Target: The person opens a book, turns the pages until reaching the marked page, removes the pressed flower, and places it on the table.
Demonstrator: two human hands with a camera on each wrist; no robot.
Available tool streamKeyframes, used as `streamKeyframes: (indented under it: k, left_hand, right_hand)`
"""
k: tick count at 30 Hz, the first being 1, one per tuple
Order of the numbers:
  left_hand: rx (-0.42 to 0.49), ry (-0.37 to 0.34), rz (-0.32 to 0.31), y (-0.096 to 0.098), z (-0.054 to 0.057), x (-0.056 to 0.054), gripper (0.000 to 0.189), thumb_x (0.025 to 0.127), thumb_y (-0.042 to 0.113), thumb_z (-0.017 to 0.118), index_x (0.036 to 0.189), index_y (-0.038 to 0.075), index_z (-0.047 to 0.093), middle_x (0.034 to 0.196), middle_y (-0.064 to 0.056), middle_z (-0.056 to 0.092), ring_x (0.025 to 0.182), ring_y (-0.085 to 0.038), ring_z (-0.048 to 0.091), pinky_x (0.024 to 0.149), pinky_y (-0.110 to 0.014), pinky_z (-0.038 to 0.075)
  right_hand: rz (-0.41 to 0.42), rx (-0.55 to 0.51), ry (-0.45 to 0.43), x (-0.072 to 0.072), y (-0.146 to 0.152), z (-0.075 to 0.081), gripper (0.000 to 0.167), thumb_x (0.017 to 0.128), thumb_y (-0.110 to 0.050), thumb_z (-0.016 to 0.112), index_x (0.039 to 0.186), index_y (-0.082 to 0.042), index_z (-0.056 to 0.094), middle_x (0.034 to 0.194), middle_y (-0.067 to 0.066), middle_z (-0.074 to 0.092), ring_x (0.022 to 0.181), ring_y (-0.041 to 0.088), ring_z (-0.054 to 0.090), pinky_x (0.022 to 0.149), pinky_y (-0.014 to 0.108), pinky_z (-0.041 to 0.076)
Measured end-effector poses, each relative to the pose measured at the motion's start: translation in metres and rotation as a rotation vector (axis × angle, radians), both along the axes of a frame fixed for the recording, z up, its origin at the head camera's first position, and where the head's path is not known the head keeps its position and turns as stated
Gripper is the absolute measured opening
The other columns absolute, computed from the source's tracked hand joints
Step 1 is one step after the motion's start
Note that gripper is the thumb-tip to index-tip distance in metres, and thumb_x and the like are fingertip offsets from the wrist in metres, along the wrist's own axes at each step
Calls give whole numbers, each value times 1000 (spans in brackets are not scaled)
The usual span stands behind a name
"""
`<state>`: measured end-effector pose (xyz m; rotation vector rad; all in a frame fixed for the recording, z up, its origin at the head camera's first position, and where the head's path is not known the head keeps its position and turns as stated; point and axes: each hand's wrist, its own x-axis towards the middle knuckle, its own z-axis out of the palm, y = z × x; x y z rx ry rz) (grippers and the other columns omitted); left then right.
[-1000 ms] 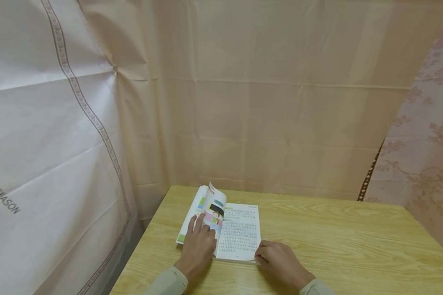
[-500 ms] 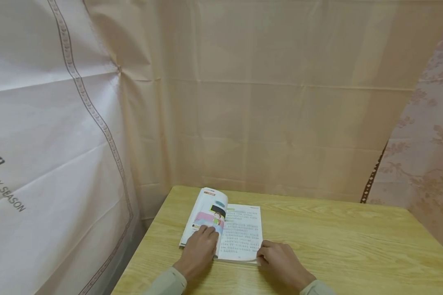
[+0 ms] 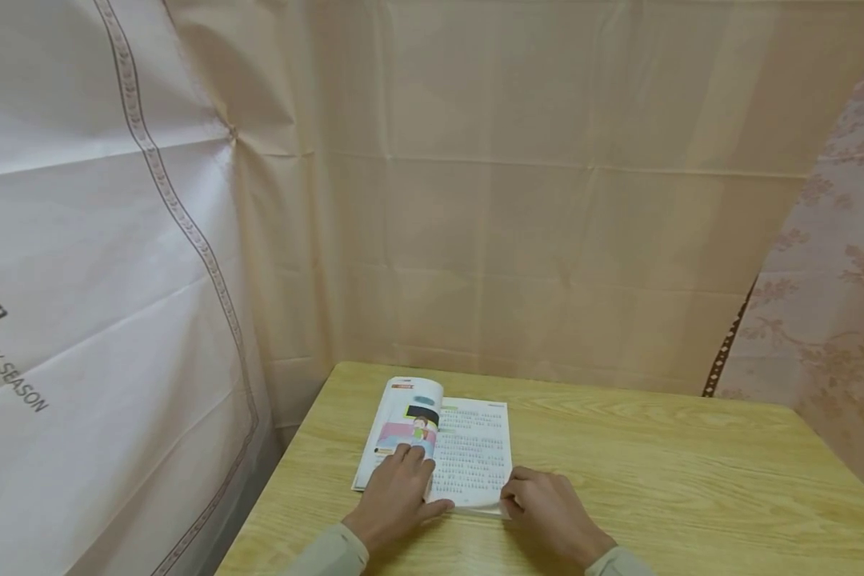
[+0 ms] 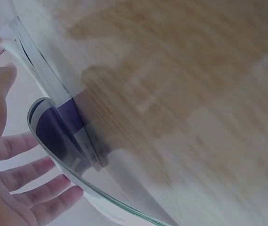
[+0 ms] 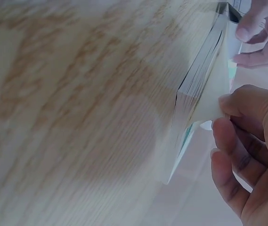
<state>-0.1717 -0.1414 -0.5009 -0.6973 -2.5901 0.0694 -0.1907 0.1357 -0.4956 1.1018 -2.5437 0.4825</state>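
An open book [image 3: 471, 448] lies on the wooden table, a colour picture on its left page [image 3: 396, 428] and printed text on the right one. My left hand [image 3: 396, 492] rests on the lower part of the left page, its thumb reaching over to the bottom of the right page. In the left wrist view the fingers [image 4: 49, 190] lie extended against the curved left pages. At the lower right corner, my right hand [image 3: 547, 512] pinches a page between thumb and forefinger. The right wrist view shows that page [image 5: 214, 92] bent up, away from the page stack [image 5: 195, 87] beneath.
The table [image 3: 655, 472] stretches right of the book, its left edge close to the book. Beige cloth [image 3: 533, 200] hangs behind it. Printed white cloth [image 3: 101, 264] hangs on the left and floral cloth [image 3: 835, 304] on the right.
The left pages have gone from raised and curling to lying flatter on the left. My left hand has slid down and right, and its thumb has spread outward. The right hand keeps its corner pinch.
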Motion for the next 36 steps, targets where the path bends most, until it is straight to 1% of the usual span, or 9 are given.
streamKeyframes:
  k: [3,9,14,19,22,26,29,33,36]
  left_hand:
    - [-26,1,17,2,-1,0,63,85,74,64,94,12,69,99,-3,61,93,-22,54,76,-32,52]
    - [-43,23,26,4,0,0,64,83,74,66,94,11,70,95,-3,57,89,-22,53,72,-32,50]
    - [-63,31,32,6,0,0,64,84,74,65,94,12,71,92,-3,55,86,-21,51,69,-32,49]
    - [-63,42,36,7,-1,0,63,83,74,66,93,12,71,91,-3,55,85,-22,51,68,-33,49]
    - [-58,44,39,8,-1,0,64,83,75,65,92,12,71,92,-3,55,85,-22,51,68,-34,49]
    - [-36,50,46,9,-2,0,62,86,73,64,91,11,73,92,-4,55,84,-23,51,67,-35,50]
    - [-23,60,57,10,-3,1,53,91,64,65,89,12,72,90,-4,55,84,-23,52,66,-36,49]
    - [-2,53,76,12,-2,0,36,95,48,66,86,13,69,86,-4,55,83,-24,53,65,-37,46]
    - [19,32,118,13,-2,-1,29,96,38,64,92,9,66,86,-5,56,83,-25,54,65,-38,47]
  right_hand:
    - [-12,-4,7,0,0,0,12,80,-5,81,80,-17,79,81,-14,64,66,-5,46,56,19,45]
    - [-27,-7,6,0,0,2,11,80,-7,82,80,-17,79,82,-13,65,67,-5,49,57,21,46]
    - [-40,-13,-39,2,1,5,11,82,-11,84,80,-19,78,82,-16,63,69,-5,52,59,23,49]
    - [-49,-34,-92,3,1,9,10,85,-15,84,81,-21,77,83,-18,63,67,-6,51,59,22,48]
    - [-57,-51,-53,3,0,11,11,85,-15,84,82,-21,76,84,-17,63,65,-6,47,56,19,45]
    - [-41,-103,85,4,-3,11,15,81,-15,88,82,-20,74,87,-14,65,61,-8,42,51,15,39]
    - [-12,-174,175,3,-6,12,18,79,-14,89,84,-20,73,92,-12,67,60,-10,40,50,10,37]
    - [-3,-273,218,1,-7,12,28,76,-9,91,97,-16,74,103,-8,66,59,-12,41,50,5,35]
    - [-27,-280,203,0,-7,11,37,75,-9,92,106,-14,73,107,-5,67,57,-12,38,49,6,34]
